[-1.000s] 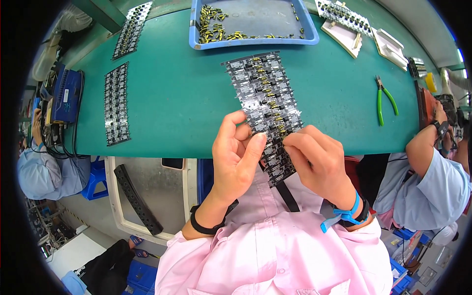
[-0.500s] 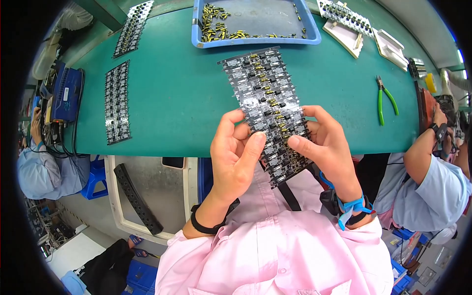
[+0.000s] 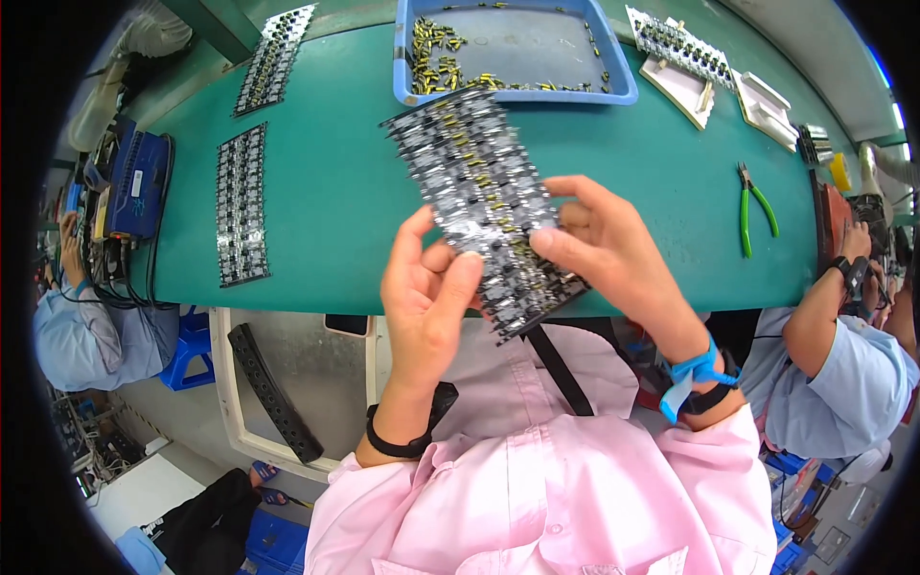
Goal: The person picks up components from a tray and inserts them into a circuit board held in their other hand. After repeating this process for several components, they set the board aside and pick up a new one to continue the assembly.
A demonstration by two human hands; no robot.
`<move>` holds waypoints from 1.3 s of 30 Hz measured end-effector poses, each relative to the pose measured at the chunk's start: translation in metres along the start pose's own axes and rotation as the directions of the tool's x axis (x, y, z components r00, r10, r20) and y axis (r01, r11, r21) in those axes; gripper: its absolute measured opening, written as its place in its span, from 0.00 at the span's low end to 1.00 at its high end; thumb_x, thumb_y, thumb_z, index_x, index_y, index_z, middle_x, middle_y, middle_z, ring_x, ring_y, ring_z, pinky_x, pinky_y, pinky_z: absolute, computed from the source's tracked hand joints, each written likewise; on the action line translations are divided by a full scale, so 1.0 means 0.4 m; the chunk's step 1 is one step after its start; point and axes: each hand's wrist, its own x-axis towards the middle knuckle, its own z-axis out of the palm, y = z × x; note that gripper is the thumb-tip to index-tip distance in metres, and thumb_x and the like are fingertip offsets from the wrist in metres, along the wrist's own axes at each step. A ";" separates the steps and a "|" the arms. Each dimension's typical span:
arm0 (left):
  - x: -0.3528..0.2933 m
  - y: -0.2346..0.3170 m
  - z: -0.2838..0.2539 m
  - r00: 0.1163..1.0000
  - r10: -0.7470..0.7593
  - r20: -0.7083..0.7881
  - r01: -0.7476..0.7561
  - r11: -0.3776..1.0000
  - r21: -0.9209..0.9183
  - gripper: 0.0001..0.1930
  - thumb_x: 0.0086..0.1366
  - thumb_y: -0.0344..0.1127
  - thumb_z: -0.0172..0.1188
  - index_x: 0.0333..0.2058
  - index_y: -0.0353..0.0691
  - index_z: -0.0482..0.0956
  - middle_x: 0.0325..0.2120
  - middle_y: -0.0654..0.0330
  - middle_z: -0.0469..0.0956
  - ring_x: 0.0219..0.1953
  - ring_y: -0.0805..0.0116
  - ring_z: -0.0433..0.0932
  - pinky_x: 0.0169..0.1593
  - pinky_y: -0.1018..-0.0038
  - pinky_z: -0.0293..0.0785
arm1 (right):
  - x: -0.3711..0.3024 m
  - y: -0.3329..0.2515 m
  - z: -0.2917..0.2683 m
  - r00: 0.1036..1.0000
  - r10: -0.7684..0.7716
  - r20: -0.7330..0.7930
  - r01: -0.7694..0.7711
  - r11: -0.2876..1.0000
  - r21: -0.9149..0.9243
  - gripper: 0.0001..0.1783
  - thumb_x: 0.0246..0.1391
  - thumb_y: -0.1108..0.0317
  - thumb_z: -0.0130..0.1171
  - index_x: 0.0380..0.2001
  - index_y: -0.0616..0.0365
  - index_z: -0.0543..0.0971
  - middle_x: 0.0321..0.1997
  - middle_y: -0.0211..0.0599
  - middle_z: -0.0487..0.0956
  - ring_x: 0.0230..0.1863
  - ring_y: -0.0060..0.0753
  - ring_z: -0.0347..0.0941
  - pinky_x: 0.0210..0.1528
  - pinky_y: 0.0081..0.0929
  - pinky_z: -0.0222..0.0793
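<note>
Between my hands is a long panel of circuit boards (image 3: 470, 192), with a row of yellow-and-black cylindrical parts down its middle. It is tilted above the near edge of the green table. My left hand (image 3: 426, 287) grips its left edge, thumb on top and fingers behind. My right hand (image 3: 599, 240) holds the right edge, its thumb lying on the panel's face. Motion blurs the panel somewhat. Just past its far end stands a blue tray (image 3: 517, 96) with many loose yellow-and-black cylindrical parts, mostly at its left side.
Two similar panels lie to the left, one nearer (image 3: 241, 206) and one farther (image 3: 273, 62). White fixtures (image 3: 676, 91) and another panel (image 3: 680, 48) sit at the far right. Green-handled cutters (image 3: 757, 211) rest on the right. Co-workers sit at both sides, beside a blue machine (image 3: 137, 187) on the left.
Both hands have moved the panel to the left and slightly toward the far side, turning it a little. The whole view has shifted slightly. Both hands keep their hold.
</note>
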 end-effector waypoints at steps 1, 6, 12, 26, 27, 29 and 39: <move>0.007 0.001 -0.008 0.999 0.015 -0.045 -0.016 1.000 -0.025 0.22 0.52 0.24 0.46 0.46 0.30 0.53 0.30 0.55 0.71 0.26 0.80 0.70 0.23 0.87 0.67 | 0.019 -0.012 -0.010 1.000 -0.003 -0.003 0.003 1.000 -0.001 0.19 0.43 0.72 0.52 0.38 0.67 0.62 0.28 0.34 0.71 0.28 0.17 0.66 0.29 0.14 0.63; 0.025 0.017 -0.050 0.991 0.058 -0.122 -0.054 0.998 0.037 0.21 0.52 0.24 0.46 0.45 0.30 0.54 0.31 0.55 0.71 0.26 0.80 0.70 0.22 0.87 0.67 | 0.188 -0.098 -0.075 0.881 -0.471 0.034 0.382 0.668 -0.639 0.10 0.39 0.73 0.47 0.30 0.63 0.70 0.18 0.33 0.69 0.19 0.20 0.65 0.22 0.17 0.61; 0.032 0.028 -0.028 0.985 0.073 -0.156 -0.064 0.996 0.058 0.21 0.52 0.24 0.46 0.45 0.30 0.54 0.32 0.55 0.71 0.25 0.81 0.70 0.21 0.89 0.66 | 0.402 -0.091 -0.050 0.805 -0.547 0.229 0.430 0.273 -0.860 0.12 0.34 0.67 0.50 0.27 0.59 0.72 0.24 0.42 0.72 0.27 0.41 0.69 0.30 0.33 0.64; 0.008 0.029 -0.022 0.983 0.100 -0.152 -0.087 0.992 0.089 0.20 0.52 0.25 0.46 0.45 0.30 0.54 0.31 0.55 0.71 0.24 0.81 0.69 0.22 0.89 0.67 | 0.429 -0.125 -0.094 0.954 -0.300 -0.009 0.268 0.864 -0.427 0.07 0.36 0.73 0.49 0.24 0.61 0.69 0.19 0.42 0.72 0.14 0.27 0.66 0.16 0.20 0.62; 0.003 0.033 -0.023 0.984 0.089 -0.155 -0.079 0.994 0.073 0.21 0.52 0.25 0.46 0.45 0.30 0.54 0.31 0.56 0.71 0.24 0.81 0.69 0.22 0.88 0.67 | 0.404 -0.144 -0.085 0.987 -0.154 -0.041 0.145 0.974 -0.176 0.05 0.37 0.75 0.47 0.22 0.63 0.68 0.17 0.43 0.72 0.10 0.23 0.65 0.12 0.16 0.60; -0.001 0.045 -0.022 0.987 0.069 -0.147 -0.064 0.997 0.041 0.21 0.52 0.25 0.46 0.45 0.30 0.54 0.30 0.56 0.71 0.24 0.81 0.69 0.22 0.88 0.67 | 0.384 -0.138 -0.077 0.985 -0.168 -0.044 0.159 0.974 -0.163 0.06 0.38 0.73 0.48 0.23 0.62 0.69 0.19 0.41 0.72 0.11 0.23 0.65 0.14 0.17 0.61; -0.110 0.021 0.064 0.998 0.062 -0.012 -0.062 0.997 0.046 0.21 0.52 0.27 0.47 0.45 0.32 0.54 0.28 0.57 0.71 0.23 0.80 0.69 0.21 0.85 0.67 | 0.015 -0.153 -0.091 0.938 -0.334 0.092 0.339 0.939 -0.049 0.06 0.44 0.70 0.48 0.24 0.62 0.69 0.20 0.35 0.72 0.11 0.14 0.60 0.13 0.11 0.54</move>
